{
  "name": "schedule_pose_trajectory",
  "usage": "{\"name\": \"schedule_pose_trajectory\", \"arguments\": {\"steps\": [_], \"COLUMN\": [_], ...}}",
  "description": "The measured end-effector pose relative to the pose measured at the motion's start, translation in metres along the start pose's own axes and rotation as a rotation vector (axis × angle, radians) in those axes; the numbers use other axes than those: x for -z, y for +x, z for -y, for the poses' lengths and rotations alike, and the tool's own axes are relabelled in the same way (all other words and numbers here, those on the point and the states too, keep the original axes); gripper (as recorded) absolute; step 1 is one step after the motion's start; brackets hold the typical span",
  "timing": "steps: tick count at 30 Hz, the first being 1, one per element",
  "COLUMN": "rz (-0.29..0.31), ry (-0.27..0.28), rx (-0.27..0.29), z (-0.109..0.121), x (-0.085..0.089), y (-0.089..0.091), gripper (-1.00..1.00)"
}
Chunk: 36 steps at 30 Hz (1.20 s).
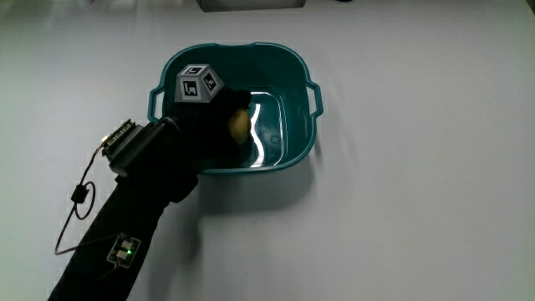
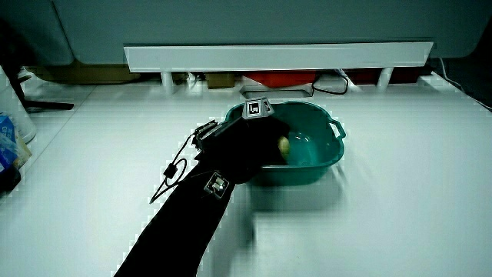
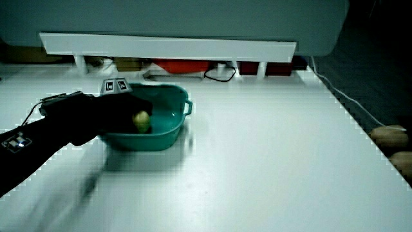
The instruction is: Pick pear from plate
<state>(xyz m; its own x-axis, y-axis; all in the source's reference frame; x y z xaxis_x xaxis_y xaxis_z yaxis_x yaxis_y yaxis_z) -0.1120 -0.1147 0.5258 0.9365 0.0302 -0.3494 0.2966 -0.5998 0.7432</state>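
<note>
— While the hand [image 1: 216, 117] reaches into the teal basin [image 1: 297, 149] on the table [image 1: 418, 184], where is the pear [image 1: 238, 125]?
— Inside the basin, in the black glove's curled fingers [image 1: 234, 102], which grip it; it shows in both side views [image 2: 283, 145] [image 3: 141, 118].

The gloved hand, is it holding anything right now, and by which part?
The hand is inside the teal basin, with its grip around a yellowish pear. Which part of the pear it grips cannot be told.

no legible text, labels or numbers anywhere
</note>
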Motion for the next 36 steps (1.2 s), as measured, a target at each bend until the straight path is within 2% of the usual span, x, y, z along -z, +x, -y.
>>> {"name": "schedule_pose_trajectory", "arguments": {"steps": [8,12,14,18,24,27,30,33,35,36], "rz": [0.013,-0.013,-0.016,0.004,0.027,0.055,0.057,0.064,0.056,0.026], "ry": [-0.003,-0.008,0.008,0.01,0.056,0.09,0.124,0.11,0.114,0.119], "rx": [0.006,0.014,0.028,0.034,0.068,0.119,0.159,0.178,0.209,0.217], "z": [0.001,0.005,0.003,0.008,0.018,0.024,0.04,0.061,0.075,0.083], "x": [0.0,-0.002,-0.003,-0.011,-0.028,-0.041,-0.057,-0.07,-0.076,-0.078], "y": [-0.003,0.004,0.005,0.005,0.011,0.011,0.018,0.03,0.04,0.045], "gripper": [1.0,1.0,1.0,1.0,1.0,1.0,1.0,1.0,1.0,1.0]}}
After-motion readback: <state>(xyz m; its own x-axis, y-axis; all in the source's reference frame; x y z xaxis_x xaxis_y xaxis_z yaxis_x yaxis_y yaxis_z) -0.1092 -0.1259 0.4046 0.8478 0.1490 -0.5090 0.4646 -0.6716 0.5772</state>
